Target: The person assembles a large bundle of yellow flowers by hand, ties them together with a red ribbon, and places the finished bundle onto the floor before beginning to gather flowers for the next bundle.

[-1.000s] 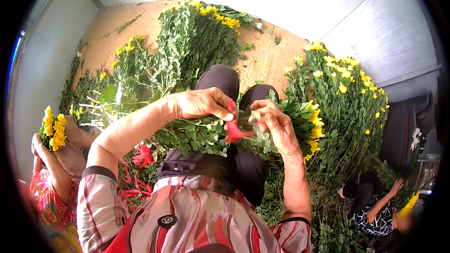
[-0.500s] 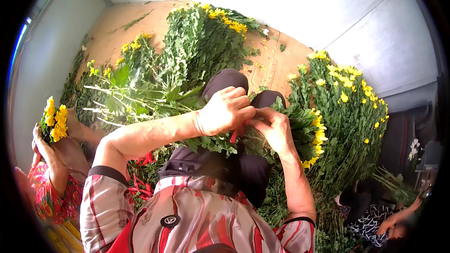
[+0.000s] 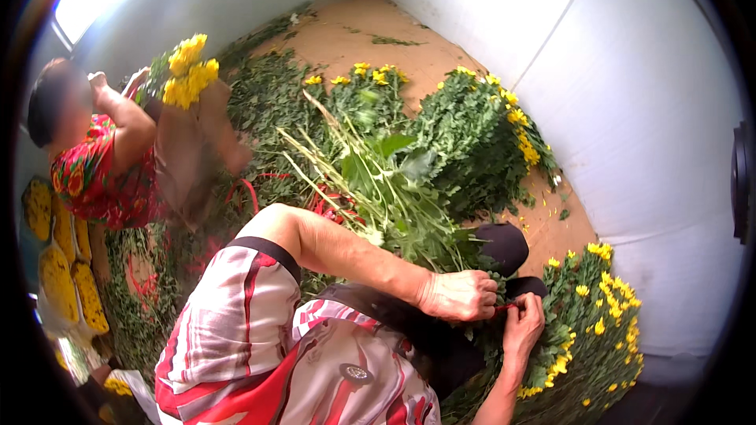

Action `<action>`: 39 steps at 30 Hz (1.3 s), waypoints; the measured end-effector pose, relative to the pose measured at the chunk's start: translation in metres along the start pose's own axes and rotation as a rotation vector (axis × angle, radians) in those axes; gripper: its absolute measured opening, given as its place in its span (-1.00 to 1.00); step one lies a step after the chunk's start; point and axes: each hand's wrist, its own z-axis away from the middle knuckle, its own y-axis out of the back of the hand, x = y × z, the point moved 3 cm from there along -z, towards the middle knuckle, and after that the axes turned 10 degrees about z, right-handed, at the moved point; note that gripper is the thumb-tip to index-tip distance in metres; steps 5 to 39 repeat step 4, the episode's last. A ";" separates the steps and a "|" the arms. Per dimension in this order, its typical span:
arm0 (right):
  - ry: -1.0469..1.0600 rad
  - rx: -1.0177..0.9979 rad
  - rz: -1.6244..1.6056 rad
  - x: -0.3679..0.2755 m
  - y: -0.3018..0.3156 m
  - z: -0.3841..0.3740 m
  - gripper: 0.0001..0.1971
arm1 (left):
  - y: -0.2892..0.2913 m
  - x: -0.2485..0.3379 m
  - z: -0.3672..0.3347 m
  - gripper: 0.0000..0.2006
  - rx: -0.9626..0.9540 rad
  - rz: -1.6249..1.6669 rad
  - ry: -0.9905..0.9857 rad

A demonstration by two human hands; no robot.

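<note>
A bunch of yellow chrysanthemums lies across my lap, its bare stems pointing to the far left and its blooms by my right wrist. My left hand is closed in a pinch over the bunch. My right hand is closed too, just to the right of it. A short red strip of tie runs between the fingertips of both hands. Whether it is knotted is hidden by my fingers.
Beyond my knees stands a pile of leafy chrysanthemums; another heap lies at the right. Red strips are scattered on greenery at the left. A co-worker in a red floral top holds yellow flowers. Yellow bundles stand behind.
The view has swung left, so the co-worker shows more fully and my hands sit lower right in the picture. My hands stay close together on the red strip.
</note>
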 end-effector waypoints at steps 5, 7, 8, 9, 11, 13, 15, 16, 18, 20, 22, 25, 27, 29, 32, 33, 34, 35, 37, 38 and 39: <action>-0.027 -0.022 0.076 0.005 -0.001 -0.003 -0.89 | -0.006 0.005 0.011 -0.75 -0.003 -0.063 0.149; -0.027 -0.022 0.076 0.005 -0.001 -0.003 -0.89 | -0.006 0.005 0.011 -0.75 -0.003 -0.063 0.149; -0.027 -0.022 0.076 0.005 -0.001 -0.003 -0.89 | -0.006 0.005 0.011 -0.75 -0.003 -0.063 0.149; -0.027 -0.022 0.076 0.005 -0.001 -0.003 -0.89 | -0.006 0.005 0.011 -0.75 -0.003 -0.063 0.149; -0.027 -0.022 0.076 0.005 -0.001 -0.003 -0.89 | -0.006 0.005 0.011 -0.75 -0.003 -0.063 0.149; -0.027 -0.022 0.076 0.005 -0.001 -0.003 -0.89 | -0.006 0.005 0.011 -0.75 -0.003 -0.063 0.149; -0.027 -0.022 0.076 0.005 -0.001 -0.003 -0.89 | -0.006 0.005 0.011 -0.75 -0.003 -0.063 0.149; -0.027 -0.022 0.076 0.005 -0.001 -0.003 -0.89 | -0.006 0.005 0.011 -0.75 -0.003 -0.063 0.149; -0.027 -0.022 0.076 0.005 -0.001 -0.003 -0.89 | -0.006 0.005 0.011 -0.75 -0.003 -0.063 0.149; -0.027 -0.022 0.076 0.005 -0.001 -0.003 -0.89 | -0.006 0.005 0.011 -0.75 -0.003 -0.063 0.149; -0.027 -0.022 0.076 0.005 -0.001 -0.003 -0.89 | -0.006 0.005 0.011 -0.75 -0.003 -0.063 0.149; -0.027 -0.022 0.076 0.005 -0.001 -0.003 -0.89 | -0.006 0.005 0.011 -0.75 -0.003 -0.063 0.149; -0.027 -0.022 0.076 0.005 -0.001 -0.003 -0.89 | -0.006 0.005 0.011 -0.75 -0.003 -0.063 0.149; -0.027 -0.022 0.076 0.005 -0.001 -0.003 -0.89 | -0.006 0.005 0.011 -0.75 -0.003 -0.063 0.149; -0.027 -0.022 0.076 0.005 -0.001 -0.003 -0.89 | -0.006 0.005 0.011 -0.75 -0.003 -0.063 0.149; -0.027 -0.022 0.076 0.005 -0.001 -0.003 -0.89 | -0.006 0.005 0.011 -0.75 -0.003 -0.063 0.149; -0.027 -0.022 0.076 0.005 -0.001 -0.003 -0.89 | -0.006 0.005 0.011 -0.75 -0.003 -0.063 0.149; -0.027 -0.022 0.076 0.005 -0.001 -0.003 -0.89 | -0.006 0.005 0.011 -0.75 -0.003 -0.063 0.149; -0.027 -0.022 0.076 0.005 -0.001 -0.003 -0.89 | -0.006 0.005 0.011 -0.75 -0.003 -0.063 0.149; -0.027 -0.022 0.076 0.005 -0.001 -0.003 -0.89 | -0.006 0.005 0.011 -0.75 -0.003 -0.063 0.149; -0.027 -0.022 0.076 0.005 -0.001 -0.003 -0.89 | -0.006 0.005 0.011 -0.75 -0.003 -0.063 0.149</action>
